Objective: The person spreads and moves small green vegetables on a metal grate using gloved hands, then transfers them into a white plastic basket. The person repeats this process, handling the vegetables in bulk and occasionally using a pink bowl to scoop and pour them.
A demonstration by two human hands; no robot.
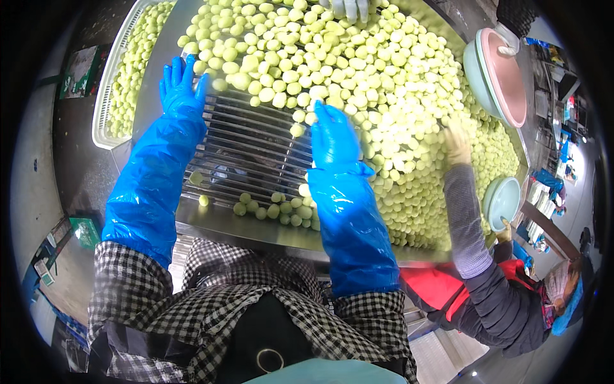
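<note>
Pale green round fruits point(336, 62) cover much of a steel sorting table point(225, 228) with a grate of parallel metal bars point(249, 139). My left hand point(182, 91), in a blue glove, has its fingers spread at the table's left side, beside the edge of the fruits. It holds nothing that I can see. My right hand point(336, 139), also blue-gloved, reaches forward over the grate with its fingers close together, against the fruits. Its palm is hidden, so whether a fruit lies under it cannot be seen. Several fruits point(273, 211) rest along the near edge.
A white plastic crate point(103, 115) of fruits stands at the left. On the right a co-worker's gloved hand point(457, 144) reaches into the heap; another person's gloved hand point(352, 8) is at the far side. Pink point(506, 72) and pale green basins point(502, 201) sit at the right rim.
</note>
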